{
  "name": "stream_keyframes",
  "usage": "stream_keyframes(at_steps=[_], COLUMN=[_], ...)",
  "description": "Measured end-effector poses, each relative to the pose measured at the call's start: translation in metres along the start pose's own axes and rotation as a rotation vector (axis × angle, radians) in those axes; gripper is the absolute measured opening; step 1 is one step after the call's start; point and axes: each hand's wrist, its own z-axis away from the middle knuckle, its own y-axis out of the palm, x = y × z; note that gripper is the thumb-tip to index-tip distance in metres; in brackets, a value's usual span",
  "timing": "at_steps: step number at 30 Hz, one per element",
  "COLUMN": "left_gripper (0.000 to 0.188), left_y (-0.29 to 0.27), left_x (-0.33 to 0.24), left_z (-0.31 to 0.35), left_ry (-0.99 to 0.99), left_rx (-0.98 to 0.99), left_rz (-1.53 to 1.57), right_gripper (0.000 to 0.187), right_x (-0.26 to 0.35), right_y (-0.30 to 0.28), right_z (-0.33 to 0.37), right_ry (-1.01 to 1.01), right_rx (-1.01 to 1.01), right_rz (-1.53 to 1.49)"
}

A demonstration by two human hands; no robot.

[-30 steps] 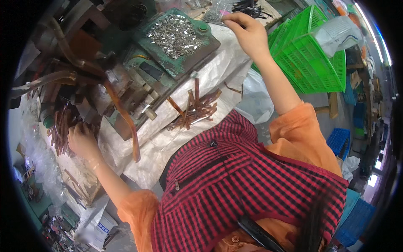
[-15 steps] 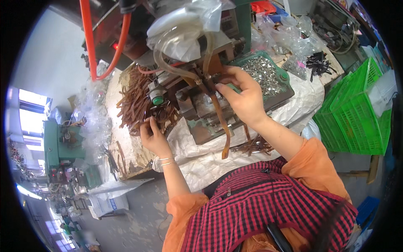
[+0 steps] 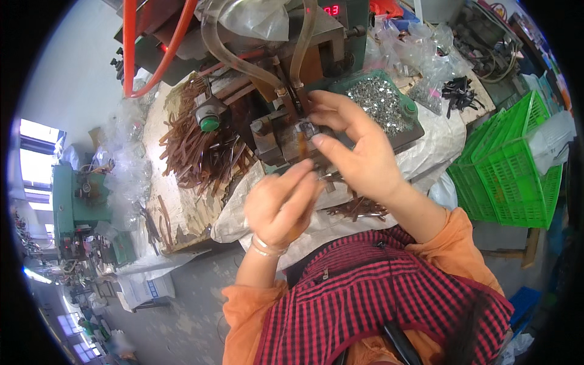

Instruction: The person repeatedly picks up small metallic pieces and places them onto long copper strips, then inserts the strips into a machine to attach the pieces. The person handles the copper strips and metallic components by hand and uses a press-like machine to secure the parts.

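Observation:
My left hand (image 3: 281, 201) is in front of the green bench machine (image 3: 267, 149), slightly blurred. Its fingers are closed on a flat brown strip (image 3: 302, 146) that runs up to the machine's metal block. Beside that block is my right hand (image 3: 362, 149), thumb and fingers curled in toward each other at the working point under two clear hoses (image 3: 302, 45). Whatever its fingertips pinch is hidden. Left of the machine lies a heap of brown strips (image 3: 198, 143). Small shiny metal pieces (image 3: 380, 100) fill a green tray (image 3: 409, 107) to the right.
A green-capped button housing (image 3: 209, 123) juts out left of the block. An orange hose (image 3: 129, 48) loops at upper left. More brown strips (image 3: 359, 210) lie at the front edge. A green plastic crate (image 3: 508, 161) stands right; plastic bags (image 3: 426, 55) lie behind.
My left hand has come right from the strip heap to the strip at the machine. My right hand stays by the block. The view has shifted slightly.

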Motion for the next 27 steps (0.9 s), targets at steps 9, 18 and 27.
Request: stream_keyframes(at_steps=[9, 18, 27], left_gripper=[0.028, 0.024, 0.013], left_y=[0.028, 0.014, -0.103], left_x=[0.015, -0.003, 0.034], left_z=[0.003, 0.008, 0.093], left_ry=[0.127, -0.020, -0.656], left_rx=[0.049, 0.087, -0.116], left_rz=[-0.002, -0.024, -0.518], right_gripper=[0.028, 0.015, 0.018], right_x=[-0.129, -0.140, -0.129], right_y=[-0.121, -0.071, -0.123], right_z=[0.003, -0.046, 0.011], right_ry=[-0.166, -0.240, 0.118], right_rx=[-0.186, -0.063, -0.597], right_rz=[1.148, 1.266, -0.019])
